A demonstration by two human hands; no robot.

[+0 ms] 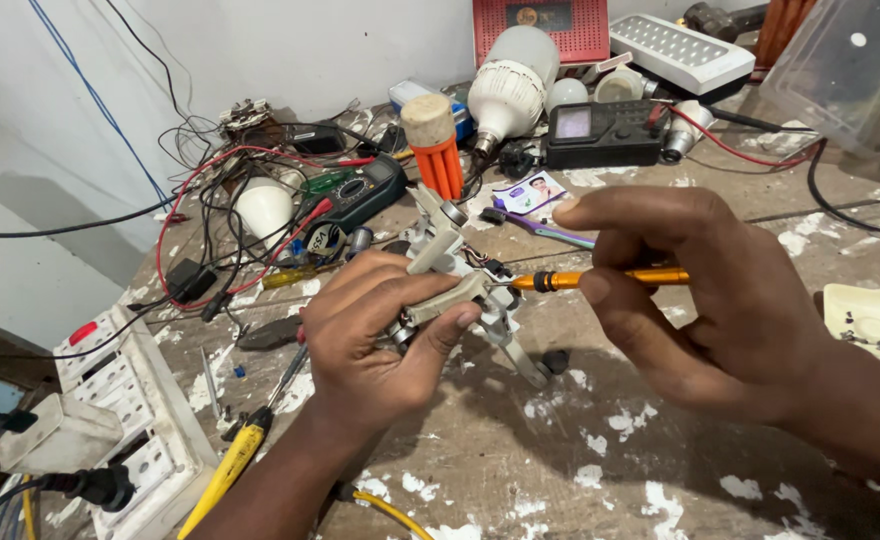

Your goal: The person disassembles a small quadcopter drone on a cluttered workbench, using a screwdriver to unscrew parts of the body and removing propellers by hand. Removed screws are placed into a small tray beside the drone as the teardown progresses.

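the left hand (375,335) is gripping a small grey plastic part (447,270) above a worn, paint-flecked wooden bench (600,460), while the right hand (705,290) is pinching an orange screwdriver (600,279), its tip touching the part. wires, bulbs and meters are cluttering the bench against a white wall (260,50).

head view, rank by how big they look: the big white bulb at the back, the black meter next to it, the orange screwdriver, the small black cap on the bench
1. big white bulb and black meter: look alike, unranked
2. orange screwdriver: thinner and nearer the camera, so unsure
3. small black cap: clearly smallest
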